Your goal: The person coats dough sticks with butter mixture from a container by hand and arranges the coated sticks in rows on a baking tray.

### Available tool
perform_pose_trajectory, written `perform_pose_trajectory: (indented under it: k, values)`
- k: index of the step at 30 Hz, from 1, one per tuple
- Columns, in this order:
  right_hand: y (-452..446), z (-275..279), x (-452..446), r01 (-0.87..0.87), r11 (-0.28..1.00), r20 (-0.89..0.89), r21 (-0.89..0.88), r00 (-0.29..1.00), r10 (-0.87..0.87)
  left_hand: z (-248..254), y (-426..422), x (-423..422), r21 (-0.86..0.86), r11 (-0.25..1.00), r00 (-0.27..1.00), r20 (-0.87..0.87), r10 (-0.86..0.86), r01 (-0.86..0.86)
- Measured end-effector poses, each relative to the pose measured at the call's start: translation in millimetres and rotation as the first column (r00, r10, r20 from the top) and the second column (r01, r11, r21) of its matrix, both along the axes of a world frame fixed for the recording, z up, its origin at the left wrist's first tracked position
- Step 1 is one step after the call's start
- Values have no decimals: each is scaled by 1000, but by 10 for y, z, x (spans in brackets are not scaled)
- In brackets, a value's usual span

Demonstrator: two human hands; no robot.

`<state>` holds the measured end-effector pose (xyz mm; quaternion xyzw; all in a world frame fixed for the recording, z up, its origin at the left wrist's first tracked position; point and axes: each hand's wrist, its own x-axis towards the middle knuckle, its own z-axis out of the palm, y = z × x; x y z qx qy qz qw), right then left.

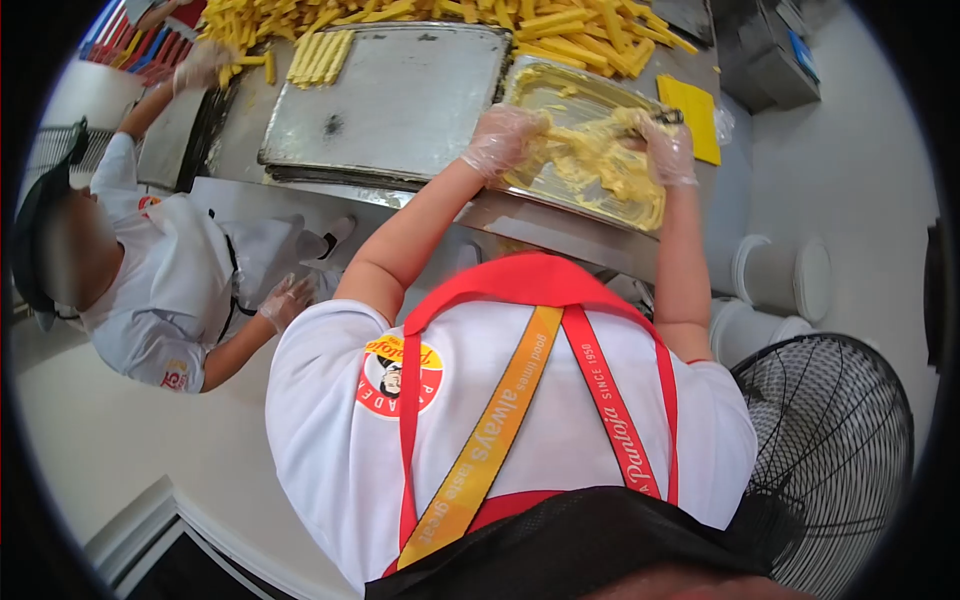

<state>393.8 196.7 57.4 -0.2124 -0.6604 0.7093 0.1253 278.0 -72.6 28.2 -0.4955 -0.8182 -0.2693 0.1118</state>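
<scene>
My left hand (505, 140), in a clear plastic glove, is at the left side of a shallow metal tray (590, 78). Its curled fingers meet a soft, creamy yellow paste (590, 155), smeared over the tray's bottom. What lies inside those fingers is hidden. At the tray's right side, my gloved right hand (668, 150) is closed around a tool with a dark end (668, 117); its working part is hidden in paste and fingers, so I cannot tell its kind. Left of the tray lies a flat metal baking sheet (400, 95) with a row of yellow sticks (320, 57) at its corner.
A large heap of yellow sticks (590, 30) covers the table's far side. A yellow cloth (690, 115) lies right of the tray. A co-worker (165, 240) stands at left, one gloved hand near the sticks. White buckets (780, 275) and a fan (825, 450) stand at right.
</scene>
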Motion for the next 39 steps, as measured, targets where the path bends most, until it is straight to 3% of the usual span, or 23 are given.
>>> perform_pose_trajectory:
  k: [2,5,7,9,12,15,17,20,23,25,26,27,30,31,33,34,37,39]
  values:
    - [118,-167,42,43,968,143,245,986,-80,-18,-135,-129,178,964,973,153,171,-197]
    - [-18,17,157,114,985,133,128,982,-131,104,-642,-609,186,760,736,469,488,-623]
    - [-74,-1,215,156,987,83,50,984,-160,71,-1087,-1034,131,615,628,118,769,-777]
    - [-91,-84,222,183,983,51,17,982,-183,-554,-1569,-1783,143,511,503,-92,859,-848]
    - [-131,-152,186,208,977,57,50,976,-210,-662,-1815,-2074,172,496,460,-210,863,-851]
    - [-202,-113,136,203,975,119,91,970,-213,-698,-1881,-2194,72,459,446,-147,883,-885]
    - [-154,-145,126,156,984,142,86,976,-167,-796,-1921,-2254,37,485,470,-192,861,-874]
    - [-526,135,96,30,916,252,401,957,-141,-868,-1951,-2306,15,484,476,-160,865,-875]
    - [-458,-310,54,-198,858,11,474,976,219,-866,-1870,-2233,32,422,407,-212,889,-906]
    - [-255,-312,-23,-100,910,69,401,994,79,-648,-1712,-2053,28,433,413,-245,877,-901]
    - [-168,-259,-56,-49,928,101,369,995,13,-237,-1426,-1827,10,469,454,-235,859,-883]
    - [-143,-24,-100,72,884,235,462,951,-201,10,-1170,-1687,-12,505,494,-225,840,-863]
    - [144,50,-144,127,687,230,715,886,-403,168,-574,-1570,148,809,786,-192,587,-569]
    - [113,-3,-167,31,562,196,826,920,-339,226,-355,-1554,211,868,843,-219,491,-450]
    - [-112,-185,-174,-3,577,79,817,991,-107,78,110,-1741,254,930,951,-89,297,-267]
    - [-190,-223,-174,-22,579,19,815,1000,12,-34,343,-1853,226,950,963,-111,243,-214]
    - [-206,-200,-212,-108,821,118,561,992,50,-167,869,-1924,19,971,971,14,237,-237]
    - [-20,52,-206,14,798,230,602,954,-190,-253,1054,-1924,-128,958,959,89,270,-258]
